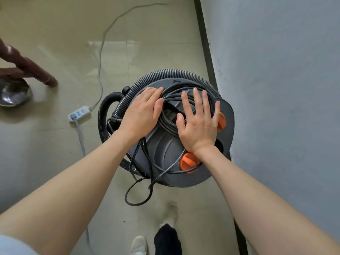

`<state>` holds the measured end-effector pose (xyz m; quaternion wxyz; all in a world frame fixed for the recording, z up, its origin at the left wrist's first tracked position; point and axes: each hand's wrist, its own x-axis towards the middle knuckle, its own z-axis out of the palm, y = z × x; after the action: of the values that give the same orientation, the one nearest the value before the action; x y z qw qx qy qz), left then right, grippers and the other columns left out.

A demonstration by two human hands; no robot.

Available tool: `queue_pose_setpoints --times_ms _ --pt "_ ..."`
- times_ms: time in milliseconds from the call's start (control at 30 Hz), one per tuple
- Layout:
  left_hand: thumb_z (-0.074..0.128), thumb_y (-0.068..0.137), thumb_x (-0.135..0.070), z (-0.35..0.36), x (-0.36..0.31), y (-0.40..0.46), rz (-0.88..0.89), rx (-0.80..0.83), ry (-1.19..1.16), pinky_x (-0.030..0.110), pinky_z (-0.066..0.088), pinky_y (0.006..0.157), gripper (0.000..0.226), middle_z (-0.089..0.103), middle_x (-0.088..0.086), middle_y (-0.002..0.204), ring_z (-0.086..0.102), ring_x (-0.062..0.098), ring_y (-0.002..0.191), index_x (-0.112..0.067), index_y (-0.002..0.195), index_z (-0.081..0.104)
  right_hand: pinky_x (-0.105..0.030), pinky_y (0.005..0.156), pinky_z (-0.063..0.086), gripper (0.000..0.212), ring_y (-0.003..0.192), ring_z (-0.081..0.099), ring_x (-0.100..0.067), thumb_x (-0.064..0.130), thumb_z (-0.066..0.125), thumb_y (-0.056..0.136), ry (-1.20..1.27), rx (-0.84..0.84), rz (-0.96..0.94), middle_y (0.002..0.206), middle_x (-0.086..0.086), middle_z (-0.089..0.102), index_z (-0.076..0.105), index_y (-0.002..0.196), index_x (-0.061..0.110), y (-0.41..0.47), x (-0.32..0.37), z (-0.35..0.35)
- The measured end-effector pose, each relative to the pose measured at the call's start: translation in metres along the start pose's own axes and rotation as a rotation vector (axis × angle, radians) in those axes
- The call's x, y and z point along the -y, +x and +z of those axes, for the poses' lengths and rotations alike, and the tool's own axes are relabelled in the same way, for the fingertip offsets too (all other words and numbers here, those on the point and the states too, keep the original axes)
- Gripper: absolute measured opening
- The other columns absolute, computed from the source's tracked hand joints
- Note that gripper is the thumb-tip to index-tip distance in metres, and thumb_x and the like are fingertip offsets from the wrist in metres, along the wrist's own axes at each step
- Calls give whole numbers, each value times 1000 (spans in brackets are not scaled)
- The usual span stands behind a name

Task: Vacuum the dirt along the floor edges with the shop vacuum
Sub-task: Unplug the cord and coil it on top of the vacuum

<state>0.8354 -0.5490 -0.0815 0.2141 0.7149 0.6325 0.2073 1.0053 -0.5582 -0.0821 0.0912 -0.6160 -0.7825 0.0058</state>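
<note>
Shop vacuum [165, 144]: it stands on the floor [55, 43] directly below you, close against the grey wall [276, 89] and its dark baseboard [204, 43]; both your hands lie on its lid.
Left hand [141, 113]: fingers straight and together, lying flat on the lid's left side; the fingertips touch the coiled black cord [169, 124].
Right hand [198, 122]: fingers spread wide, palm down over the cord coil; an orange latch [220, 121] peeks out by your little finger, another orange latch [188, 161] sits just beside your wrist.
Hose [184, 74]: ribbed, wrapped round the lid's far rim.
Power strip [79, 113]: white, on the floor left of the vacuum, well apart from your hands.
</note>
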Motion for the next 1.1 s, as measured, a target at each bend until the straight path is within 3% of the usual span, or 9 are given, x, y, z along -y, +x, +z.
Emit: queue_pose_setpoints --times_ms 533,1000,1100 --pt "17 97 -37 -56 82 179 -345 -150 25 48 34 108 61 50 17 134 42 33 130 0 139 41 -57 115 13 57 142 31 -30 39 36 91 92 17 -401 150 -11 40 42 145 22 269 17 37" --pt "16 100 -36 -85 134 334 -323 -185 91 45 32 109 61 56 20 125 46 37 124 5 133 47 -57 114 16 57 142 32 -31 39 36 92 40 38 -403 151 -11 40 40 146 22 434 19 59" --pt "8 101 -40 -95 143 365 -303 -182 117 42 32 108 68 57 19 123 48 36 123 5 132 48 -56 114 15 57 141 32 -30 39 36 92 30 31 -408 150 -11 40 40 145 22 469 19 63"
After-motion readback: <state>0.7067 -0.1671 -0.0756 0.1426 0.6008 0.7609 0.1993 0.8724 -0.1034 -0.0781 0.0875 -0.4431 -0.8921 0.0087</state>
